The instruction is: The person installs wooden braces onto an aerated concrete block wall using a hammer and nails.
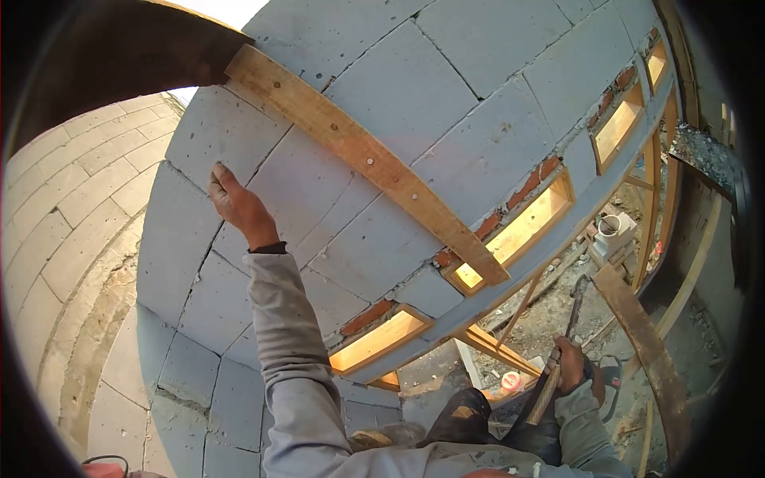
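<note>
While the right hand [570,362] is closed around a wooden-handled tool [544,396] at 4 o'clock, the left hand [243,211] is loosely curled at 9 o'clock; whether it pinches anything, I cannot tell. Beyond, a wooden plank [370,162] slants from 11 to 4 o'clock across the grey block wall [446,88].

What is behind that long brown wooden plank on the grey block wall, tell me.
Grey rectangular blocks and red bricks show along both edges; its lower end overlaps a wood-framed rectangular opening. Whatever lies directly beneath the plank is covered.
</note>
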The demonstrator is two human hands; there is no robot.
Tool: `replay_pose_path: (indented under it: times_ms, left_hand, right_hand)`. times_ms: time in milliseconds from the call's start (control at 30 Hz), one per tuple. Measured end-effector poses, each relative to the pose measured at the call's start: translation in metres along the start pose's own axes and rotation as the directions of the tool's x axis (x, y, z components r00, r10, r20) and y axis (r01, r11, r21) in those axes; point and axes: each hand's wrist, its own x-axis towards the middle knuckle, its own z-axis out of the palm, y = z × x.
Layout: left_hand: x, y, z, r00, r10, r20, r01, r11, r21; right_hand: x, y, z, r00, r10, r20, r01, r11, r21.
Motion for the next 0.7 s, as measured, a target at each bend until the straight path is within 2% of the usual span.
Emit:
replay_pose_path:
  times_ms: [33, 100, 133, 167, 200, 267, 300, 333, 400, 500, 567, 600, 633, 700]
  left_hand:
    - [0.036, 0.007, 0.000, 0.999, -0.033, -0.018, 0.032, 0.997, -0.069]
    - [0.084, 0.064, 0.002, 0.981, -0.192, -0.029, 0.178, 0.951, -0.253]
    - [0.102, 0.089, 0.005, 0.989, -0.142, -0.033, 0.126, 0.945, -0.301]
    - [0.115, 0.110, 0.007, 1.000, -0.002, 0.017, 0.006, 0.969, -0.246]
    - [0.120, 0.133, 0.023, 1.000, 0.027, -0.013, -0.030, 0.925, -0.379]
    - [0.158, 0.111, 0.041, 0.961, 0.188, 0.203, -0.046, 0.833, -0.551]
    - [0.143, 0.105, 0.062, 0.932, 0.294, 0.212, -0.061, 0.704, -0.708]
    - [0.126, 0.121, 0.070, 0.945, 0.273, 0.177, -0.078, 0.719, -0.690]
    - [0.129, 0.108, 0.082, 0.973, 0.223, 0.062, -0.123, 0.725, -0.677]
    - [0.130, 0.105, 0.076, 0.982, 0.174, 0.076, -0.089, 0.773, -0.628]
    - [0.130, 0.102, 0.074, 0.988, 0.152, 0.009, -0.112, 0.764, -0.636]
    - [0.126, 0.100, 0.077, 0.990, 0.136, -0.036, -0.125, 0.729, -0.673]
    - [0.121, 0.103, 0.080, 0.992, 0.120, -0.040, -0.118, 0.759, -0.640]
    - [0.120, 0.096, 0.074, 0.996, 0.060, -0.062, -0.086, 0.761, -0.643]
  right_hand:
    - [0.006, 0.000, 0.000, 1.000, 0.013, -0.015, -0.013, 1.000, -0.011]
    - [0.018, -0.002, 0.001, 1.000, 0.013, -0.021, -0.014, 1.000, -0.020]
    - [0.025, -0.004, 0.002, 1.000, 0.025, -0.009, -0.025, 1.000, -0.018]
    - [0.031, -0.006, 0.003, 0.999, 0.032, -0.038, -0.033, 0.999, -0.040]
    - [0.039, -0.008, 0.006, 0.997, 0.036, -0.067, -0.040, 0.997, -0.060]
    - [0.065, -0.006, -0.005, 0.997, 0.028, -0.077, -0.036, 0.995, -0.097]
    - [0.074, -0.011, -0.009, 0.998, 0.039, -0.042, -0.044, 0.990, -0.136]
    - [0.082, -0.017, -0.011, 0.999, 0.050, -0.011, -0.051, 0.982, -0.179]
    - [0.079, -0.032, -0.016, 0.995, 0.088, -0.056, -0.097, 0.977, -0.189]
    - [0.078, -0.069, -0.023, 0.986, 0.124, -0.111, -0.147, 0.963, -0.224]
    - [0.080, -0.080, -0.039, 0.981, 0.134, -0.137, -0.167, 0.950, -0.265]
    - [0.091, -0.074, -0.055, 0.970, 0.084, -0.229, -0.159, 0.929, -0.335]
    - [0.105, -0.073, -0.073, 0.949, 0.019, -0.316, -0.151, 0.904, -0.400]
    - [0.106, -0.108, -0.089, 0.906, -0.078, -0.417, -0.140, 0.873, -0.467]
